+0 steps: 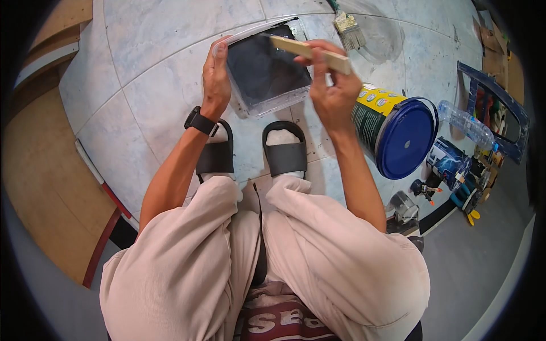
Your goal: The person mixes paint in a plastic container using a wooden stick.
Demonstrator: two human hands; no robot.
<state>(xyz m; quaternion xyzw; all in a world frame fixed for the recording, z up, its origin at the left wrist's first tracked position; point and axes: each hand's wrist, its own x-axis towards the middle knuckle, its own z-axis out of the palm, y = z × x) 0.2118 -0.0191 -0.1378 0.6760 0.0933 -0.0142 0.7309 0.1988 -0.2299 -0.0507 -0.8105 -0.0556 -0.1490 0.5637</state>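
A clear square plastic container (267,108) with dark, nearly black paint (259,65) in it stands on the tiled floor before my feet. My left hand (216,71) grips its left side, thumb up by the rim and the other fingers mostly hidden behind the wall. Over the container's right edge, my right hand (334,77) is closed around a flat wooden stick (290,45). The stick slants down to the left, its far end at the paint and blurred. Just right of that hand is a large paint bucket (372,116) with a blue lid (406,139), apparently lying tilted.
A paint-crusted brush (350,31) lies on the floor beyond the container. To the right are a plastic bottle (469,125), a blue can (446,162), a dark frame (495,108) and several tools. Wooden boards (54,187) line the left. My sandals (284,156) are close to the container.
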